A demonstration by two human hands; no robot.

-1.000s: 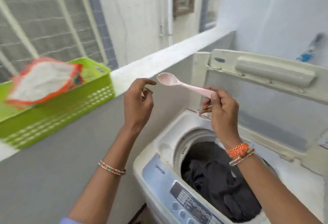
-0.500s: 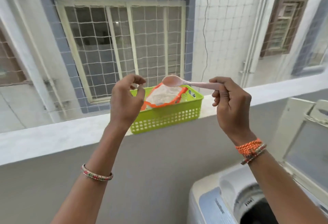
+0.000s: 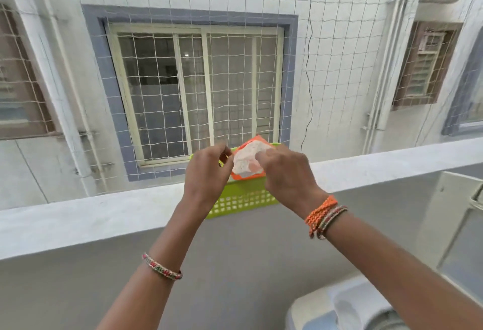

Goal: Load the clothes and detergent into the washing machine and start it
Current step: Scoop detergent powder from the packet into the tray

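An orange detergent bag [image 3: 248, 158], open and full of white powder, stands in a green perforated basket [image 3: 243, 201] on the balcony ledge. My right hand [image 3: 285, 173] is closed on a pink spoon [image 3: 252, 166]. Only the spoon's bowl shows, dipped into the powder. My left hand [image 3: 206, 173] pinches the bag's left edge by the basket rim. A corner of the white washing machine [image 3: 339, 308] shows at the bottom right. Its drum and the clothes are out of view.
The grey ledge [image 3: 104, 214] runs across the view, with safety netting [image 3: 339, 42] rising behind it. The machine's raised lid [image 3: 460, 228] stands at the right edge. A barred window [image 3: 198, 89] faces me across the gap.
My view has swung left and up, away from the drum. Both hands moved forward to the basket; the spoon went from mid-air into the powder, and my left hand closed on the bag's edge.
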